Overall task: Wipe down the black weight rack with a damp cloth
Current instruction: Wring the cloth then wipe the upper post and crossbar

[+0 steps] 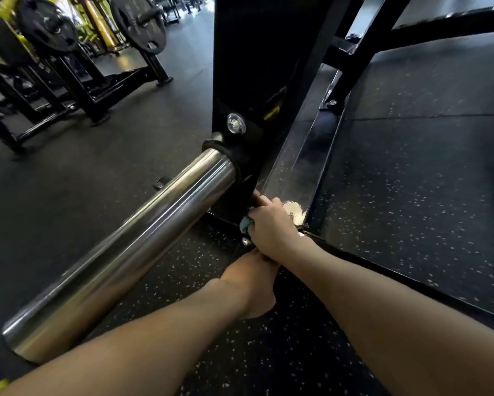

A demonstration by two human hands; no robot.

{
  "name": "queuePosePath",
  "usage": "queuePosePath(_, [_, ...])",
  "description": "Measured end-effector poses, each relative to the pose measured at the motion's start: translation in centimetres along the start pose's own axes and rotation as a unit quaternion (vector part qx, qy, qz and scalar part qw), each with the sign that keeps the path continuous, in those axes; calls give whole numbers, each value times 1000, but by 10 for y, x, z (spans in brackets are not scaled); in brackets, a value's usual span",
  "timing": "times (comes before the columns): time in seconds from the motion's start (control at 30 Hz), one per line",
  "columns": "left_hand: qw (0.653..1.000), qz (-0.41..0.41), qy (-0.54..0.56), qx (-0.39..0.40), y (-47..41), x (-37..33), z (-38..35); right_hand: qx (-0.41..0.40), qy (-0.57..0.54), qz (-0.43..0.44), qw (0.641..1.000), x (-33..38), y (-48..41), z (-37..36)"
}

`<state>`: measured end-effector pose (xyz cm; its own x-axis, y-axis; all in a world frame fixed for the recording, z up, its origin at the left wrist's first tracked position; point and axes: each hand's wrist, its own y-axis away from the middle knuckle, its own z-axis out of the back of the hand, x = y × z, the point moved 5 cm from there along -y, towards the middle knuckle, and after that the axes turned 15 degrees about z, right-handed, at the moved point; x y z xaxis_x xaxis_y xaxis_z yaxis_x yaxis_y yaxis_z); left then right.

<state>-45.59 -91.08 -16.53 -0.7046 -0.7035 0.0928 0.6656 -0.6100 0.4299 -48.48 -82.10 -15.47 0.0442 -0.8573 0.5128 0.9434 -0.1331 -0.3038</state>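
**Both hands down at the foot of the rack, cloth nearly out of sight**

Two bare forearms come in from 6 o'clock and meet just below the middle of the view. The left hand is the lower one, palm side up by the look of it. Its fingers run under the right wrist and are hidden, so I cannot tell whether they grip anything or lie flat.

Just above, the right hand is curled over the cloth, knuckles up, pressing it against the bottom of the black weight rack. Only a small blue-green tuft of the cloth pokes out at the hand's 9 o'clock side; the rest is buried in the fist. A small shiny bolt head sits just below that tuft.

At 3 o'clock of the hand there is a bright white patch on the base rail; glare or worn paint, hard to say.

From the rack's post a chrome peg runs down towards 7 o'clock, its near end cut close by the frame edge. Above its collar sits a round silver bolt. Farther up the post is a yellow sticker, its writing too blurred to read.

The speckled rubber floor spreads out to 3 o'clock. Far off at 11 o'clock, black weight plates hang on another frame with yellow parts, soft and smeared.
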Motion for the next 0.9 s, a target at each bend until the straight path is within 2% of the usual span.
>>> queuePosePath(0.13, [1000, -14, 0, -11, 1, 0, -5, 46, 1, 20, 999, -2, 1, -1])
queuePosePath(0.3, [999, 20, -42, 18, 1, 5, -11, -39, 24, -19, 999, 13, 8, -5])
queuePosePath(0.47, [999, 7, -34, 32, -2, 6, -7, -31, 7, -77, 997, 7, 1, -3])
queuePosePath(0.63, [999, -34, 27, 9, -1, 2, -2, 105, -47, -5, 993, -9, -1, -2])
queuePosePath(0.67, [999, -30, 32, 8, 1, 1, -2, 107, -77, 15, 991, -9, 0, 3])
queuePosePath(0.7, [999, -28, 27, 4, 2, 0, -1, 67, -120, 25, 990, -10, 0, 12])
queuePosePath(0.73, [999, -30, 14, 4, 4, -3, -1, -4, -177, -3, 984, -15, 1, 25])
queuePosePath(0.8, [999, -37, -11, 14, 8, -13, 1, -147, -267, -135, 943, -41, 14, 51])
queuePosePath(0.83, [999, -36, -11, 17, 10, -17, 2, -186, -262, -196, 927, -60, 23, 59])
queuePosePath(0.9, [999, -29, 5, 15, 10, -25, 8, -168, -188, -300, 920, -100, 43, 67])
